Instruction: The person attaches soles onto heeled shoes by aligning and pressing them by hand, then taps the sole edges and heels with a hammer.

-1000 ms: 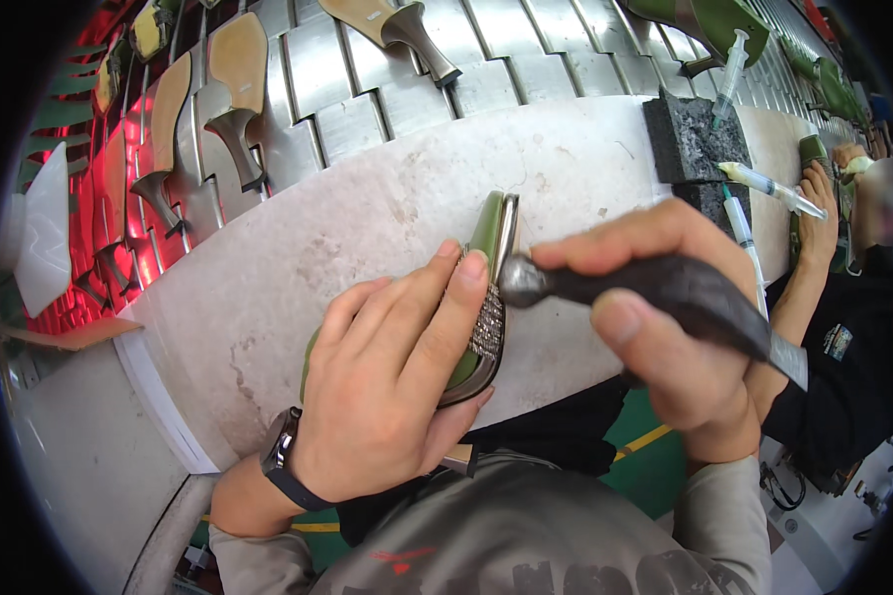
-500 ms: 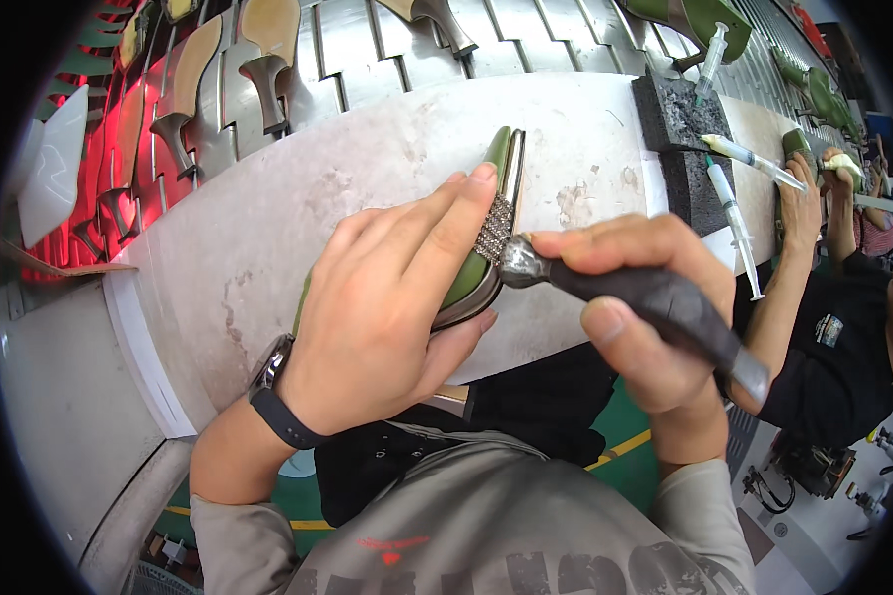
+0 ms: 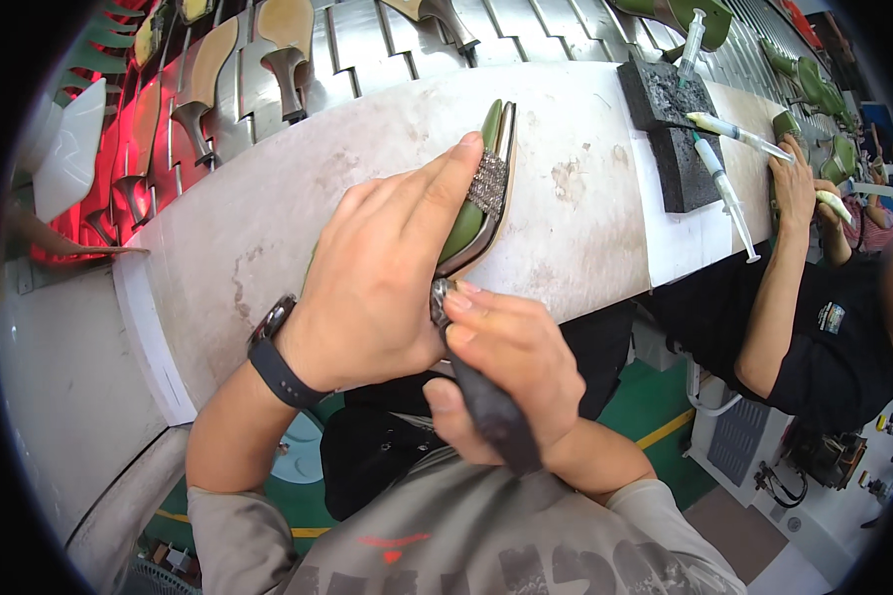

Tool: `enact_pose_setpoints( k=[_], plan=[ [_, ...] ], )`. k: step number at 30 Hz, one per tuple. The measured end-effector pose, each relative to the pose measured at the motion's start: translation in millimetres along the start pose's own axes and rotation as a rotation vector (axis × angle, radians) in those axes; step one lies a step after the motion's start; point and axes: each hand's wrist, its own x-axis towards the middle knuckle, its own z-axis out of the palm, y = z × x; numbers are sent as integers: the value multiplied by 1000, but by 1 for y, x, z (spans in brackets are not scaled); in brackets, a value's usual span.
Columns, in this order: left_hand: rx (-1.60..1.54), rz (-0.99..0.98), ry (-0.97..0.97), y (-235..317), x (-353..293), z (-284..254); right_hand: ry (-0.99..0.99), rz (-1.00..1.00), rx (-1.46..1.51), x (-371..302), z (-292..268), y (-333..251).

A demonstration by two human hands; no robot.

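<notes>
- The left hand [image 3: 387, 268] is clamping down over a green shoe last [image 3: 459, 236], its fingers lying close together and pointing toward the far side; its thumb is mostly staying out of view.
- The green shoe last is resting tilted on the pale worktop [image 3: 575, 233], in the middle of the scene, its narrow tip pointing far.
- A glittering strap [image 3: 488, 183] is crossing the last just right of the left fingertips, and a shiny dark edging [image 3: 488, 230] is running along its right side.
- The right hand [image 3: 516, 357] is closing around a dark hammer-like tool [image 3: 488, 407], its fingers and thumb wrapping the shaft.
- The tool's rounded metal end [image 3: 439, 297] is sitting just beside the left hand, near the last's near end; whether it is touching either, I cannot tell. Its near end is blurring.
- A black-banded watch [image 3: 286, 375] is circling the left wrist.
- To the right, two black blocks [image 3: 690, 178] are standing on the worktop, with syringes [image 3: 724, 186] lying across or leaning on them.
- Tan soles with heels [image 3: 286, 35] are lying on metal slats [image 3: 367, 59] at the far left.
- Another person's hand [image 3: 792, 188] is reaching over the worktop at the far right.
</notes>
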Motion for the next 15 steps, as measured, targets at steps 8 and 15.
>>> enact_pose_setpoints(
  k=[8,15],
  plan=[
    [-109,-17,-57,-36,-21,-20,-97,-171,-159,16,-30,20],
    [-77,-6,6,-34,-22,-13,-270,-47,53,14,-12,6]
  ],
)
